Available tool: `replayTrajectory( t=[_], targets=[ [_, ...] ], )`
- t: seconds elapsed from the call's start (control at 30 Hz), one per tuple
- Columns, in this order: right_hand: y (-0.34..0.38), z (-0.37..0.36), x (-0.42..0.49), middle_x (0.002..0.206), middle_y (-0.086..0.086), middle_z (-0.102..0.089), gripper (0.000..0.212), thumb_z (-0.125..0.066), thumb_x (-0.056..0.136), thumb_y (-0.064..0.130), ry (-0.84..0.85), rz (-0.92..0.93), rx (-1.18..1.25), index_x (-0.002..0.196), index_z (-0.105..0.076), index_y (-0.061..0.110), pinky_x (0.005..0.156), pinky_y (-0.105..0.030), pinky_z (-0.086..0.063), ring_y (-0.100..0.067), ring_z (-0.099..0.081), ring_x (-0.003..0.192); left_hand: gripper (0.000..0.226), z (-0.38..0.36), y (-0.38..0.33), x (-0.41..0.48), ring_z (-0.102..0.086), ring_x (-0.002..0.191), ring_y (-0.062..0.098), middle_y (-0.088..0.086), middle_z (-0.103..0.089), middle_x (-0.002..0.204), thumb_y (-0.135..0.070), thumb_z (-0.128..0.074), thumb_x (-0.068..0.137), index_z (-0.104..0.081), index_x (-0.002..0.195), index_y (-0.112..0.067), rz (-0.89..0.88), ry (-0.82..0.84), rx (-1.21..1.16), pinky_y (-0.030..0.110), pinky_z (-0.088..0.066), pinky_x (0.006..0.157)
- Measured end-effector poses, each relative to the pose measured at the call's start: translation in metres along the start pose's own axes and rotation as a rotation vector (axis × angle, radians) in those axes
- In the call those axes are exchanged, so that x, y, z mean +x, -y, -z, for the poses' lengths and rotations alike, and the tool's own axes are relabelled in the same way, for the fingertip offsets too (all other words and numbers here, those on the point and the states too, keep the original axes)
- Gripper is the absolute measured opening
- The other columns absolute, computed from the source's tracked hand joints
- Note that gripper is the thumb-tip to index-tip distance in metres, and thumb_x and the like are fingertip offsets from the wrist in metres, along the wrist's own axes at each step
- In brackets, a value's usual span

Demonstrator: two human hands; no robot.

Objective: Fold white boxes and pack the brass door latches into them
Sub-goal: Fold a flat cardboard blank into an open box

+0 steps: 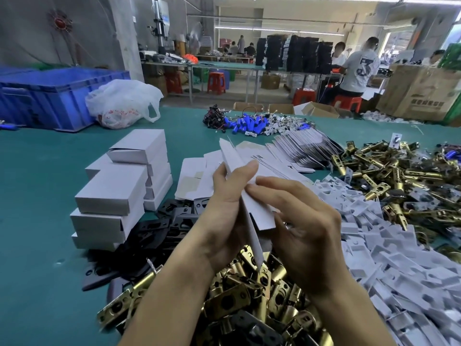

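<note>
We hold a half-folded white cardboard box blank (259, 211) upright between both hands, above the near heap of brass door latches (249, 290) on the green table (37, 183). Our left hand (224, 208) grips its long edge with the fingers wrapped round it. Our right hand (306, 236) is curled against the lower panel, forefinger pressed on the fold; neither hand is spread open. To the left stands a stack of finished white folded boxes (112, 191), with flat black metal plates (169, 221) beside it. Behind the blank lies a fanned pile of flat white box blanks (294, 151). To the right are white plastic insert trays (374, 245) and a second heap of brass latches (389, 171).
</note>
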State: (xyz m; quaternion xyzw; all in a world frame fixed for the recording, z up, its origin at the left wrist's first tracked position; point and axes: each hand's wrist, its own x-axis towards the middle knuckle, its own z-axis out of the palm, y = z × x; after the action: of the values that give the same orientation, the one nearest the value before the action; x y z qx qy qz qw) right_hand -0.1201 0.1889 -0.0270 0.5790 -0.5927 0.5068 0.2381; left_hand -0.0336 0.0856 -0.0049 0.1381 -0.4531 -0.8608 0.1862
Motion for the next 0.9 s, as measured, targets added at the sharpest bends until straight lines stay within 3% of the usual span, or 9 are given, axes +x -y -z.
replayTrajectory(
  t=[0.13, 0.27, 0.37, 0.43, 0.53, 0.63, 0.77, 0.83, 0.9],
  targets=[
    [0.0, -0.002, 0.001, 0.116, -0.014, -0.069, 0.022, -0.073, 0.085, 0.007, -0.042, 0.017, -0.009, 0.107, -0.075, 0.007, 0.09, -0.023, -0.055, -0.016, -0.067, 0.107, 0.046, 0.001, 0.004, 0.003, -0.069, 0.066, 0.019, 0.0, -0.069, 0.076, -0.037, -0.075, 0.08, -0.047, 0.115, -0.027, -0.155, -0.088, -0.056, 0.033, -0.057, 0.058],
    [0.001, -0.005, -0.002, 0.116, -0.017, -0.067, 0.019, -0.076, 0.082, 0.009, -0.118, 0.008, -0.012, 0.101, -0.076, 0.004, 0.091, -0.021, -0.054, -0.018, -0.069, 0.105, 0.057, 0.001, 0.005, 0.005, -0.075, 0.083, 0.024, 0.004, -0.073, 0.099, -0.04, -0.081, 0.07, -0.048, 0.117, -0.035, -0.259, -0.166, -0.02, 0.038, -0.06, 0.07],
    [0.002, -0.005, 0.0, 0.116, -0.017, -0.067, 0.022, -0.078, 0.078, -0.001, -0.118, 0.002, -0.001, 0.1, -0.076, 0.004, 0.09, -0.022, -0.054, -0.019, -0.069, 0.103, 0.067, -0.002, 0.006, 0.007, -0.076, 0.086, 0.025, 0.0, -0.075, 0.097, -0.049, -0.084, 0.065, -0.045, 0.118, -0.036, -0.338, -0.247, 0.05, 0.041, -0.062, 0.072],
    [0.003, -0.002, 0.003, 0.118, -0.016, -0.067, 0.028, -0.073, 0.078, -0.006, -0.035, -0.025, 0.027, 0.102, -0.076, 0.007, 0.088, -0.017, -0.053, -0.013, -0.066, 0.107, 0.07, -0.002, 0.006, 0.009, -0.075, 0.087, 0.022, -0.005, -0.075, 0.093, -0.056, -0.083, 0.06, -0.044, 0.116, -0.038, -0.392, -0.301, 0.104, 0.044, -0.063, 0.075],
    [0.003, 0.008, 0.007, 0.128, 0.002, -0.062, 0.056, -0.06, 0.073, -0.01, 0.251, -0.212, 0.181, 0.118, -0.071, 0.021, 0.074, -0.011, -0.052, -0.003, -0.06, 0.114, 0.063, 0.007, 0.005, 0.011, -0.072, 0.092, 0.014, -0.011, -0.071, 0.101, -0.055, -0.08, 0.064, -0.041, 0.112, -0.045, -0.516, -0.408, 0.251, 0.04, -0.061, 0.08],
    [0.003, 0.016, 0.01, 0.127, 0.021, -0.06, 0.057, -0.058, 0.077, 0.008, 0.463, -0.342, 0.282, 0.127, -0.062, 0.035, 0.084, -0.016, -0.052, -0.002, -0.06, 0.114, 0.068, 0.014, 0.004, 0.008, -0.068, 0.096, 0.01, -0.006, -0.064, 0.114, -0.062, -0.076, 0.063, -0.034, 0.115, -0.052, -0.61, -0.499, 0.493, 0.035, -0.058, 0.08],
    [0.005, 0.018, 0.012, 0.115, 0.022, -0.066, 0.027, -0.055, 0.08, 0.038, 0.344, -0.428, 0.408, 0.106, -0.06, 0.036, 0.091, -0.019, -0.052, -0.001, -0.063, 0.112, 0.073, 0.012, 0.01, 0.005, -0.07, 0.087, 0.009, -0.003, -0.066, 0.106, -0.048, -0.086, 0.07, -0.03, 0.115, -0.055, -0.718, -0.469, 0.683, 0.02, -0.054, 0.066],
    [0.005, 0.016, 0.012, 0.123, 0.024, -0.062, 0.034, -0.06, 0.082, 0.036, 0.267, -0.424, 0.477, 0.115, -0.056, 0.04, 0.094, -0.025, -0.053, -0.005, -0.062, 0.117, 0.077, 0.009, 0.012, 0.003, -0.068, 0.082, 0.005, -0.004, -0.063, 0.105, -0.038, -0.09, 0.071, -0.029, 0.115, -0.054, -0.796, -0.476, 0.758, 0.013, -0.052, 0.06],
    [0.005, 0.016, 0.012, 0.13, 0.02, -0.059, 0.05, -0.066, 0.084, 0.031, 0.181, -0.344, 0.473, 0.13, -0.051, 0.042, 0.096, -0.033, -0.054, -0.011, -0.061, 0.121, 0.084, 0.006, 0.014, 0.001, -0.068, 0.077, 0.007, -0.003, -0.062, 0.11, -0.032, -0.091, 0.071, -0.027, 0.122, -0.05, -0.863, -0.473, 0.848, 0.016, -0.052, 0.054]
  ],
)
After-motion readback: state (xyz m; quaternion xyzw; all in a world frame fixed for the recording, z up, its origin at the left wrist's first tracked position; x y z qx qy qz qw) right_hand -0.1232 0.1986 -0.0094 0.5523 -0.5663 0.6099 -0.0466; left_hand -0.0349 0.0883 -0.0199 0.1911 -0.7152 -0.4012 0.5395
